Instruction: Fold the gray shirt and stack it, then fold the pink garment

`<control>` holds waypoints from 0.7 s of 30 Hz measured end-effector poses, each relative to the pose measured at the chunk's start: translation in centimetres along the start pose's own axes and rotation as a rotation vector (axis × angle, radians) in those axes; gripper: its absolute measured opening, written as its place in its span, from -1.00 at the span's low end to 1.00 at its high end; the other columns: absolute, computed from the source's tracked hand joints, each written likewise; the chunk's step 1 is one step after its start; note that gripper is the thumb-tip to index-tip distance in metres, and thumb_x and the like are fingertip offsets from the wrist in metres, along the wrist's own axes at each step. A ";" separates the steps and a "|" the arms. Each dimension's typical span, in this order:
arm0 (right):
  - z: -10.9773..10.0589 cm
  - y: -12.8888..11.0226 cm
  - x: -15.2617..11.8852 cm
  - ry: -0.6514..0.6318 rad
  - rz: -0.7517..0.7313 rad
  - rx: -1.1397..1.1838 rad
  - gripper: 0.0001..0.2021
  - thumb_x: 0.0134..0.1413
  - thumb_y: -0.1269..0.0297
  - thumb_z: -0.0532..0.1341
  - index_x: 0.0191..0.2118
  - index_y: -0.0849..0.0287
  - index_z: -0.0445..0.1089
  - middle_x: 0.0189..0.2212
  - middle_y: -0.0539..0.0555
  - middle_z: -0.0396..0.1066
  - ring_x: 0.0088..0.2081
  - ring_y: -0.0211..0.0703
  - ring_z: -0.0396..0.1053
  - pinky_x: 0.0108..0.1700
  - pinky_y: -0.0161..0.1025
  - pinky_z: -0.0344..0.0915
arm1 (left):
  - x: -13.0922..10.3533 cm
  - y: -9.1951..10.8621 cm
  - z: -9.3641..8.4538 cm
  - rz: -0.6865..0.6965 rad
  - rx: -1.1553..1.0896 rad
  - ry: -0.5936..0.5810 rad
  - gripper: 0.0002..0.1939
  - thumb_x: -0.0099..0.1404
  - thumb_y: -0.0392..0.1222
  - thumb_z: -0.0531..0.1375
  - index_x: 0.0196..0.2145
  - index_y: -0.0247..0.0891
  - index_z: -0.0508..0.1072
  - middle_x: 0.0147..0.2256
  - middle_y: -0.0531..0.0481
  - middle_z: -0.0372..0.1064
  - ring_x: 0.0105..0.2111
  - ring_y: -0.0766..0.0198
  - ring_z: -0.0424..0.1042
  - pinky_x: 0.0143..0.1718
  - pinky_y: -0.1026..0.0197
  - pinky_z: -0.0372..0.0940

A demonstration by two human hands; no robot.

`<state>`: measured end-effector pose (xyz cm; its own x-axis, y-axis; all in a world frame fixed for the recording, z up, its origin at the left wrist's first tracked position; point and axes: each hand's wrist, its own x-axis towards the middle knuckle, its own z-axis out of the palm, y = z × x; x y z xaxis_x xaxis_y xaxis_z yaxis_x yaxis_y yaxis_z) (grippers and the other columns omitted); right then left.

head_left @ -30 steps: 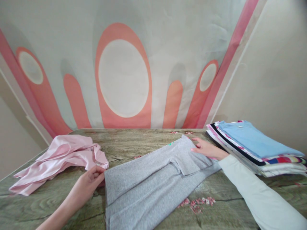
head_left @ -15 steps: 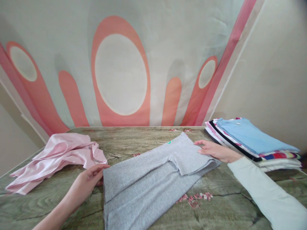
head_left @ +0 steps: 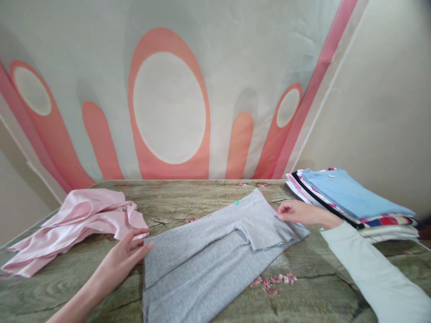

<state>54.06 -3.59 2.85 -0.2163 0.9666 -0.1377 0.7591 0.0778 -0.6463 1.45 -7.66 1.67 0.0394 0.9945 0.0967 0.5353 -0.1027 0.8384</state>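
Grey shirt (head_left: pixel 202 258) is on the desk (head_left: pixel 310 300), between the pink top (head_left: pixel 84 215) and the stack (head_left: pixel 357 195). Left hand (head_left: pixel 124 255) by its left edge, fingers apart; right hand (head_left: pixel 299 212) at the right, can't tell if those fingers are pinching.

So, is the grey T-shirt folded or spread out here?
Partly folded: the grey T-shirt lies with one side turned in, its short sleeve resting on top of the body.

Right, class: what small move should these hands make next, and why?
Perhaps the right hand should smooth the grey garment: creases run along it, and that hand is at its edge, with the left hand by the opposite end.
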 end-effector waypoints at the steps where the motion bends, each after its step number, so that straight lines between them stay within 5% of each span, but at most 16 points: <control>1: -0.1 -0.5 0.5 0.030 -0.016 -0.025 -0.80 -0.12 0.15 0.21 -0.45 0.20 0.41 -0.51 0.07 0.42 -0.44 -0.15 0.34 -0.36 -0.25 0.26 | 0.0 -0.1 0.0 -0.003 -0.004 -0.040 -0.44 0.06 0.16 0.20 -0.09 -0.25 0.27 -0.47 0.04 0.39 -0.43 0.18 0.46 -0.44 0.23 0.38; 4: 0.9 -2.4 2.8 0.158 -0.107 -0.099 -0.67 0.00 0.16 0.12 -0.15 0.22 0.40 -0.18 0.19 0.44 -0.18 -0.02 0.37 -0.11 -0.14 0.26 | 0.1 -0.2 0.1 0.014 0.028 -0.075 -0.42 0.04 0.10 0.23 -0.05 -0.24 0.22 -0.48 0.09 0.34 -0.45 0.22 0.43 -0.43 0.25 0.36; 8: 4.2 -3.2 6.3 0.222 -0.286 -0.284 -0.44 0.10 0.06 0.04 0.18 0.21 0.11 0.21 0.16 0.02 0.21 0.00 -0.04 0.21 -0.09 -0.10 | 0.0 -0.7 0.1 0.068 0.082 -0.061 -0.45 0.11 0.09 0.17 -0.02 -0.25 0.22 -0.49 0.09 0.31 -0.52 0.28 0.37 -0.55 0.32 0.27; 11: 5.7 -1.0 8.1 0.201 -0.158 -0.396 -0.37 0.13 -0.05 -0.04 0.22 0.23 0.04 0.24 0.17 -0.07 0.26 0.01 -0.17 0.24 -0.04 -0.25 | 0.0 -1.3 0.1 0.123 0.150 -0.053 -0.50 0.16 0.07 0.13 -0.02 -0.24 0.22 -0.42 0.05 0.34 -0.49 0.28 0.37 -0.52 0.32 0.25; 16: 4.7 3.2 9.2 0.261 0.063 -0.460 -0.34 0.17 -0.08 -0.19 0.27 0.26 -0.10 0.26 0.19 -0.16 0.26 0.00 -0.20 0.23 0.03 -0.23 | 0.1 -2.2 0.0 0.157 0.319 -0.054 -0.57 0.21 0.01 0.07 -0.01 -0.20 0.18 -0.46 0.11 0.26 -0.53 0.32 0.28 -0.48 0.32 0.21; 21: 4.2 2.9 8.8 0.348 0.042 -0.508 -0.37 0.20 0.00 -0.23 0.26 0.30 -0.10 0.26 0.20 -0.14 0.26 -0.01 -0.20 0.21 0.02 -0.13 | -0.1 -1.7 0.3 0.114 0.241 -0.022 -0.59 0.20 0.06 0.07 -0.06 -0.19 0.21 -0.55 0.15 0.11 -0.54 0.31 0.24 -0.52 0.33 0.19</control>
<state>51.77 4.15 -3.43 -0.0317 0.9878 0.1526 0.9787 0.0616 -0.1959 0.75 -7.57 0.09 0.1284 0.9772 0.1692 0.7120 -0.2096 0.6702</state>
